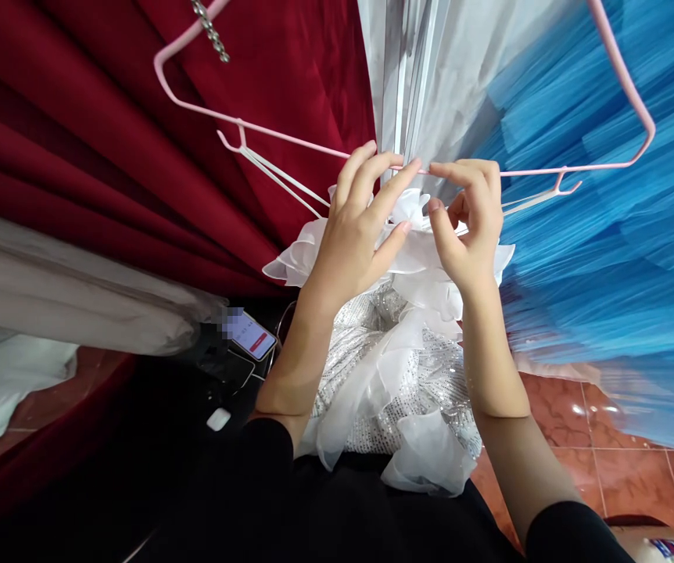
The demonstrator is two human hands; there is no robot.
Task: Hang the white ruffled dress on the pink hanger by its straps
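Note:
A white dress (366, 344) with silver sequins and sheer ruffles hangs by thin white straps (281, 181) from a pink hanger (290, 139). My left hand (357, 215) is open, fingers spread over the hanger's lower bar and the ruffled neckline. Facing it, my right hand (471, 223) has its index fingertip at the bar, with the thumb held apart below and the other fingers curled. No object shows between that thumb and index finger. Both palms hide part of the straps and neckline. The dress's lower part rests against my black clothing.
Dark red cloth (255, 86) hangs at left, blue tulle (595, 219) at right. A lit phone (252, 335) and a small white case (218, 419) lie on a black surface at left. A silver chain (211, 31) hangs on the hanger. Reddish floor tiles (624, 477) show at lower right.

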